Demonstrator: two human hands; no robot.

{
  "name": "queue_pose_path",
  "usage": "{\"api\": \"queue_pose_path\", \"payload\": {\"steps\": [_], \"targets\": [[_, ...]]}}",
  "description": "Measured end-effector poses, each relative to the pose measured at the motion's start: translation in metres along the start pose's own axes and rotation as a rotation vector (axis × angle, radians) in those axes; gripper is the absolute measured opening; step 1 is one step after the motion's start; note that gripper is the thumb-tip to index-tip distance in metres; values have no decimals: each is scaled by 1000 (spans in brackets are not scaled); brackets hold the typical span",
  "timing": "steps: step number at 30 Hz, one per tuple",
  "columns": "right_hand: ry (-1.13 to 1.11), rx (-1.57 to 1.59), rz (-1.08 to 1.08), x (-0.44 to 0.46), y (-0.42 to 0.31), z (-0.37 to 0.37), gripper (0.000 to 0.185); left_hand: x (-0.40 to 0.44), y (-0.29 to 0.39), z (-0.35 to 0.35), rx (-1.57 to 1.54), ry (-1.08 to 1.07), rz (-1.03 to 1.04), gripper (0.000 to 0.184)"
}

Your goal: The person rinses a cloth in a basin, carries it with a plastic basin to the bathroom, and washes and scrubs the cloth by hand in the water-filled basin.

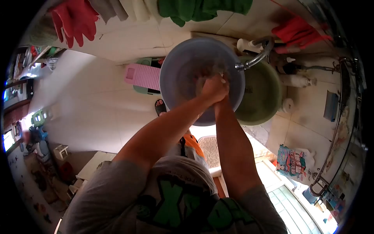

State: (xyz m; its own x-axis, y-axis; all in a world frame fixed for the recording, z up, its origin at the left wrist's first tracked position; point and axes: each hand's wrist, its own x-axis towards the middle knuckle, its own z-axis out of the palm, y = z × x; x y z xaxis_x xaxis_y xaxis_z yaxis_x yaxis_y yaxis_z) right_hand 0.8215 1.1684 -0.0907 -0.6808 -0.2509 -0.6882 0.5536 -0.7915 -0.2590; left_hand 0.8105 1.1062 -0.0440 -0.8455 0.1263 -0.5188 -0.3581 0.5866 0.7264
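Both my hands meet over a large grey-blue basin (175, 58), a little right of its middle. My left hand (213, 89) is closed, its fingers wrapped together at the top. Close against it on the right is my right hand (223, 93), mostly covered, its fingers hard to make out. Whatever they hold is too small and dark to name. Inside the basin, reddish and dark shapes show dimly below the hands. A curved metal faucet (255, 60) points its spout at the basin's right rim.
A green basin (269, 93) sits right of the grey-blue one. A pink washboard (144, 77) lies at the left. Red gloves (78, 21) and green cloth (194, 9) hang above. White bottles (249, 46) stand near the faucet; a detergent bag (292, 162) lies lower right.
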Motion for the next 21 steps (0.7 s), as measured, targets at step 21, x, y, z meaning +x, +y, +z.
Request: {"api": "queue_pose_path", "payload": {"steps": [21], "targets": [[150,-456,16,-52,-68,-11,41,58,-65,-70,171,20,221,32]]}}
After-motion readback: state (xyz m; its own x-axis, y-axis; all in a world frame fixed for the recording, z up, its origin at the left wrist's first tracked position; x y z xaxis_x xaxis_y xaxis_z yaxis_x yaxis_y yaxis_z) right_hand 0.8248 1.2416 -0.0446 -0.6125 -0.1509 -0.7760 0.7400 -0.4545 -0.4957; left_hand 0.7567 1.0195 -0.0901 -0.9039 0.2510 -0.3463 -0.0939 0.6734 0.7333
